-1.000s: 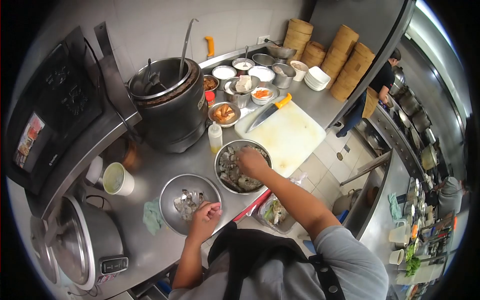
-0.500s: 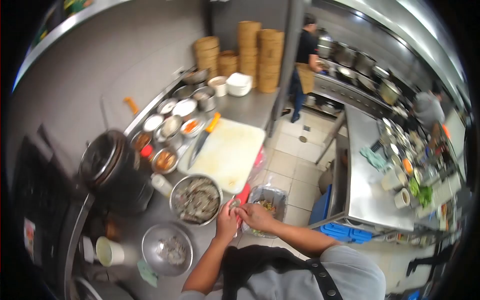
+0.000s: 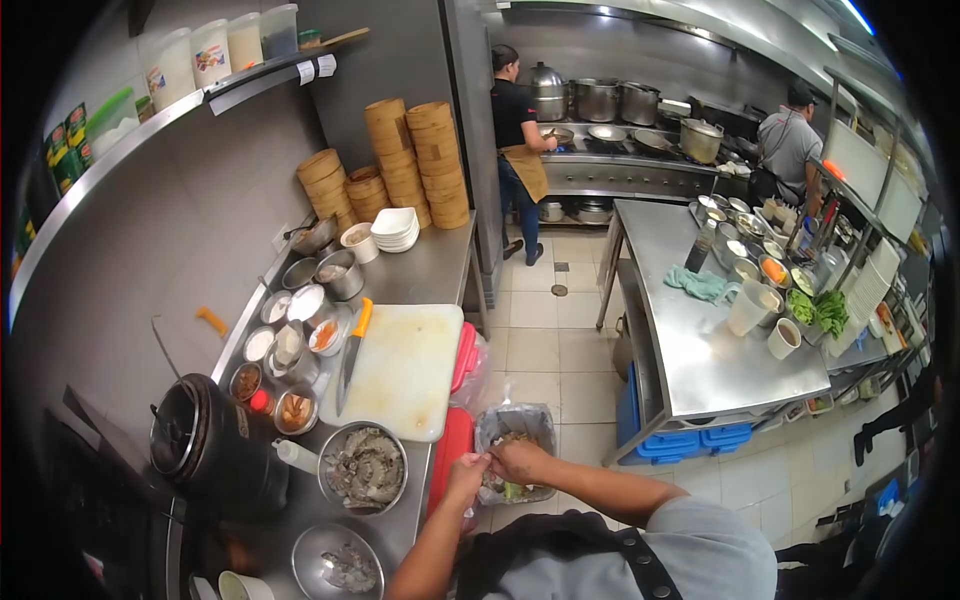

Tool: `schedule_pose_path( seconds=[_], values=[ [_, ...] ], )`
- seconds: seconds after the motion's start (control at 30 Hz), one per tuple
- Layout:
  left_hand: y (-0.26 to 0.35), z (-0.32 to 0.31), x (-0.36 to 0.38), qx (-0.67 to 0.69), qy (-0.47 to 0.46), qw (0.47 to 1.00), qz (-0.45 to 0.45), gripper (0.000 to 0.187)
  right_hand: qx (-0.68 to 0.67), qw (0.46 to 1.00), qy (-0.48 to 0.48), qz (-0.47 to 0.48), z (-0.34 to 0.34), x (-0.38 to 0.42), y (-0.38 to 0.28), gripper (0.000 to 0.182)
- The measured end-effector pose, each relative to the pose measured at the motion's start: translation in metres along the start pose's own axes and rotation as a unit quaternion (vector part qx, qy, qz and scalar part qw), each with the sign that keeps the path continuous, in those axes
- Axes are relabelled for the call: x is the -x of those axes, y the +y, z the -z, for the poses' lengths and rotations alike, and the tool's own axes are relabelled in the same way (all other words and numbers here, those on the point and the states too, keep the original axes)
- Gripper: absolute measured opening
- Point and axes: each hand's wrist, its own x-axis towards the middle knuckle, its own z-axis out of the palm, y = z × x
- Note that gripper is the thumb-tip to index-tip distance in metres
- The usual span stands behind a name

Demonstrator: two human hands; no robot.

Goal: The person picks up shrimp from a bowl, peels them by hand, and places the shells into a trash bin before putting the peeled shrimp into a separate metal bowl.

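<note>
My left hand [image 3: 466, 474] and my right hand [image 3: 520, 462] meet with fingers pinched, beside the counter edge and above a lined trash bin [image 3: 546, 436] holding scraps. Whatever is between the fingers is too small to make out. Just left of my hands, a steel bowl [image 3: 324, 470] is full of raw shrimp [image 3: 366, 466]. Nearer to me, a second steel bowl [image 3: 308, 556] holds a few pale shrimp [image 3: 350, 568]. A white cutting board [image 3: 405, 365] lies beyond, with an orange-handled knife [image 3: 354, 352] along its left edge.
Small containers of ingredients [image 3: 296, 410], a white squeeze bottle [image 3: 296, 456] and a black pot [image 3: 190, 430] stand at the left. Bamboo steamers [image 3: 437, 160] are stacked behind. A steel table [image 3: 690, 340] is at the right. Two people [image 3: 518, 140] [image 3: 790, 140] stand near the stoves.
The camera view has tilted up, bringing the shelf and stove area further into view. My hands remain together beside the counter, now nearer the bin. The small grey piece seen between my fingers no longer shows.
</note>
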Motion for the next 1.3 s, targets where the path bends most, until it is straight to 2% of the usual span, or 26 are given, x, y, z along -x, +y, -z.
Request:
schedule_pose_path(
  seconds=[0.03, 0.1, 0.2, 0.33, 0.4, 0.53, 0.67, 0.73, 0.77, 0.93, 1.07, 1.2, 1.3],
  values=[
    [-0.003, -0.002, -0.002, 0.000, 0.000, 1.000, 0.000, 0.019, 0.000, 1.000, 0.000, 0.000, 0.001, 0.000, 0.001, 0.025],
    [-0.006, -0.003, -0.004, -0.028, 0.080, 0.996, -0.012, 0.017, 0.017, 1.000, -0.016, -0.018, 0.001, -0.001, 0.002, 0.025],
    [-0.005, -0.002, -0.005, -0.031, 0.079, 0.996, 0.014, 0.015, 0.028, 0.999, -0.014, -0.007, -0.002, -0.002, 0.003, 0.025],
    [0.000, -0.002, 0.003, -0.086, 0.074, 0.994, -0.005, 0.014, 0.032, 0.999, -0.014, -0.006, -0.010, -0.005, 0.006, 0.027],
    [0.004, 0.001, 0.009, -0.058, 0.009, 0.998, -0.027, 0.014, 0.035, 0.999, -0.004, 0.013, -0.015, -0.006, 0.007, 0.027],
    [-0.017, 0.009, 0.004, -0.101, 0.051, 0.992, -0.054, 0.012, 0.045, 0.999, 0.001, 0.025, -0.026, -0.009, 0.011, 0.026],
    [-0.011, 0.009, 0.007, -0.099, 0.023, 0.994, -0.028, 0.011, 0.030, 0.999, -0.010, 0.040, -0.032, -0.016, 0.024, 0.023],
    [-0.001, 0.002, 0.017, -0.077, 0.062, 0.995, -0.002, 0.012, -0.001, 0.998, -0.001, 0.055, -0.026, -0.018, 0.024, 0.023],
    [-0.002, 0.002, 0.017, -0.064, 0.064, 0.996, -0.017, 0.013, 0.001, 0.998, -0.002, 0.059, -0.024, -0.018, 0.023, 0.023],
    [-0.006, 0.003, 0.010, -0.044, 0.074, 0.996, 0.010, 0.014, 0.088, 0.991, -0.067, 0.073, -0.002, -0.016, 0.000, 0.025],
    [0.014, -0.005, 0.021, -0.012, 0.071, 0.997, -0.007, 0.017, 0.090, 0.991, -0.044, 0.091, -0.015, -0.023, 0.014, 0.027],
    [-0.008, 0.006, 0.011, -0.010, 0.034, 0.999, -0.033, 0.013, 0.090, 0.992, -0.050, 0.073, -0.012, -0.025, 0.008, 0.026],
    [-0.009, 0.002, 0.015, 0.009, 0.073, 0.997, -0.015, 0.013, 0.058, 0.994, -0.038, 0.080, -0.028, -0.037, 0.032, 0.024]
  ],
)
